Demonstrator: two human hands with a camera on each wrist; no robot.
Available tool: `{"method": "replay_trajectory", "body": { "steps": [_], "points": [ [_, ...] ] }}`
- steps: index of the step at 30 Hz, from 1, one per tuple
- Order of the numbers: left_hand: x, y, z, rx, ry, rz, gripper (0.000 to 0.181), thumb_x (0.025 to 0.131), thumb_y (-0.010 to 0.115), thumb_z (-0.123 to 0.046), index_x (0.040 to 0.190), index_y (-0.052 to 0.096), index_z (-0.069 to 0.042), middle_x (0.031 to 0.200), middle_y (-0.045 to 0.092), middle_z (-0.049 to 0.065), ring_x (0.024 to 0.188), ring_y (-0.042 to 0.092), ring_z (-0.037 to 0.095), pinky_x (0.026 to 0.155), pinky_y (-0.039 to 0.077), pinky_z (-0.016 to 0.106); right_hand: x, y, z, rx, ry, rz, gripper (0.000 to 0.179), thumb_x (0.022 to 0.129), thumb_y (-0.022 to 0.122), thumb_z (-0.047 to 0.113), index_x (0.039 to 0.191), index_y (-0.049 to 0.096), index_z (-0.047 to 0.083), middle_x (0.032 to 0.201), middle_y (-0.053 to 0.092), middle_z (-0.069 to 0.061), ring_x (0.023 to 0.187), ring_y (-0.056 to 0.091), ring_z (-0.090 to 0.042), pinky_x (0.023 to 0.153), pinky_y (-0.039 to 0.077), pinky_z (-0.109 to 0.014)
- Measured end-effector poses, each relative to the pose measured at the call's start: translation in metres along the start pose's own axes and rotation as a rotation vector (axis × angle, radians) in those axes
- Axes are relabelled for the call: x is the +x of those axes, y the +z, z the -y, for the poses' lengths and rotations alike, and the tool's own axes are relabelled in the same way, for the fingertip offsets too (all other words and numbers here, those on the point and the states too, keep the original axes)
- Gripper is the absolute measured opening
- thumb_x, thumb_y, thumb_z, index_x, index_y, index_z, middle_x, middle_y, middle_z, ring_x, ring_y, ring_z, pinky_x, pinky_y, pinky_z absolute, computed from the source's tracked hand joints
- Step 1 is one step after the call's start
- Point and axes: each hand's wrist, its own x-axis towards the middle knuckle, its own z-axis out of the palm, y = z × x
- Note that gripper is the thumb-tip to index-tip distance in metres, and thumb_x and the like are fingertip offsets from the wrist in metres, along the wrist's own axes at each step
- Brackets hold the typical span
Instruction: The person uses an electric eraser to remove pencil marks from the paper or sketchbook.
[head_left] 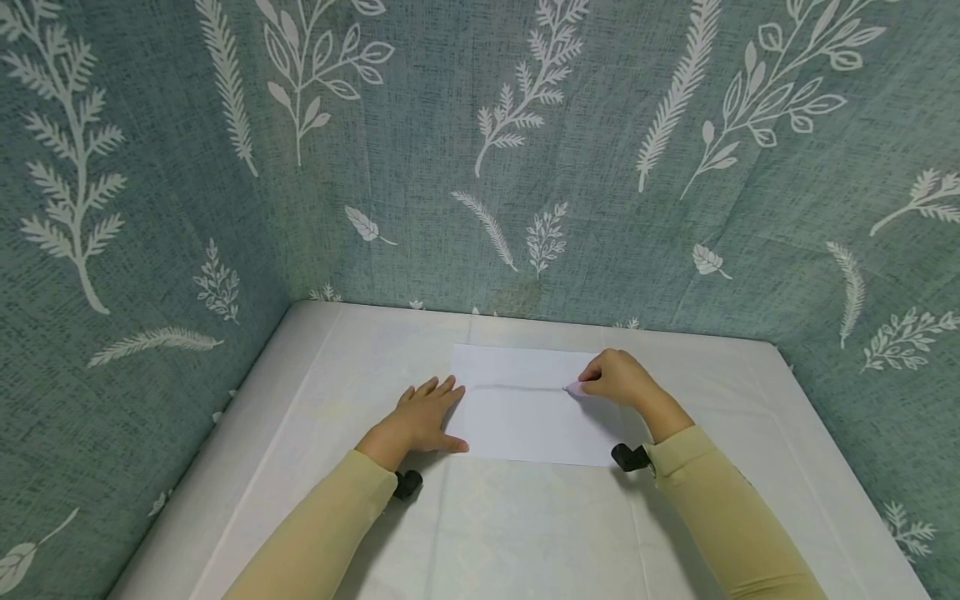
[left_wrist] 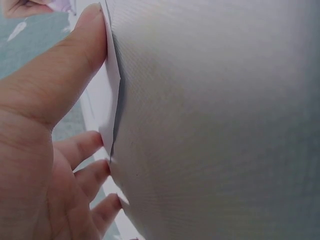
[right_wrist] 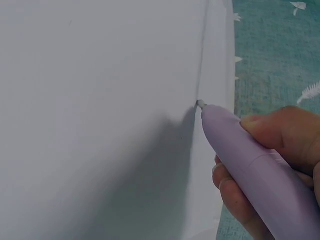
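Observation:
A white sheet of paper point(head_left: 517, 425) lies on the table. My left hand point(head_left: 423, 421) rests at its left edge with fingers spread; in the left wrist view the thumb point(left_wrist: 75, 60) touches the paper's edge, which lifts slightly. My right hand point(head_left: 621, 379) grips a thick lilac pen-shaped tool point(right_wrist: 250, 165) between thumb and fingers. Its narrow grey tip touches the sheet. From the tip, a thin grey line point(head_left: 517, 387) runs leftward across the upper half of the paper. Whether it is a mark, a crease or a cut, I cannot tell.
A white cloth point(head_left: 540, 533) covers the table. Blue-green fabric with white leaf prints point(head_left: 420, 233) hangs behind it and along both sides. Dark wrist cameras point(head_left: 630, 457) sit under both yellowish sleeves point(head_left: 720, 508).

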Motion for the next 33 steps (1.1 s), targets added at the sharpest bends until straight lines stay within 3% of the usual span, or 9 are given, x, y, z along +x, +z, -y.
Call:
{"method": "replay_trajectory", "body": {
  "steps": [14, 23, 33],
  "points": [
    [-0.0001, -0.0003, 0.0017, 0.023, 0.011, -0.004, 0.102, 0.078, 0.079, -0.057, 0.158, 0.034, -0.013, 0.166, 0.02, 0.011, 0.152, 0.014, 0.038, 0.118, 0.014, 0.061, -0.0001, 0.0029, -0.0017, 0.025, -0.024, 0.008, 0.013, 0.087, 0.079, 0.015, 0.096, 0.081, 0.005, 0.091, 0.076, -0.004, 0.082, 0.067, -0.016, 0.073, 0.056, -0.036],
    [0.0, 0.0011, 0.001, 0.017, 0.009, -0.007, 0.102, 0.078, 0.079, -0.058, 0.157, 0.034, -0.013, 0.166, 0.02, 0.01, 0.152, 0.014, 0.037, 0.118, 0.014, 0.061, -0.0007, 0.0035, -0.0003, 0.026, 0.011, -0.017, 0.014, 0.087, 0.078, 0.015, 0.097, 0.081, 0.005, 0.093, 0.076, -0.005, 0.081, 0.066, -0.016, 0.071, 0.055, -0.036],
    [-0.0001, 0.0014, 0.0004, 0.012, 0.006, -0.01, 0.102, 0.078, 0.08, -0.057, 0.157, 0.034, -0.013, 0.166, 0.021, 0.01, 0.152, 0.014, 0.037, 0.118, 0.014, 0.061, -0.0006, 0.0023, 0.0022, 0.028, 0.003, 0.023, 0.013, 0.087, 0.078, 0.014, 0.097, 0.081, 0.006, 0.093, 0.075, -0.004, 0.083, 0.065, -0.016, 0.072, 0.055, -0.035]
  ]
}}
